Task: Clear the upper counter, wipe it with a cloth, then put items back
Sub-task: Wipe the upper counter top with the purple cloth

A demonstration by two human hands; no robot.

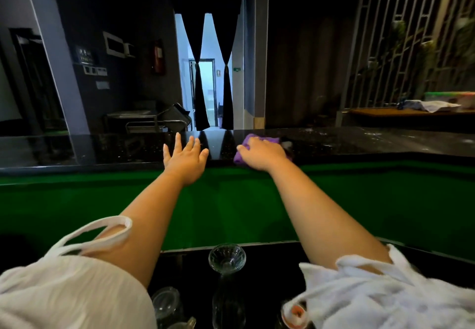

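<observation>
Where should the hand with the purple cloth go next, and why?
Probably slide the cloth to the right along the counter. The right hand grips it against the dark top, and pale streaks show on that side, so it looks unwiped. The left hand rests flat on the counter.

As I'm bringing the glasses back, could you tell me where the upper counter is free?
The upper counter is bare left of the left hand, and in the gap between that hand and the cloth under the right hand. Right of the cloth it is bare but smeared. The lower counter is crowded with glasses.
</observation>
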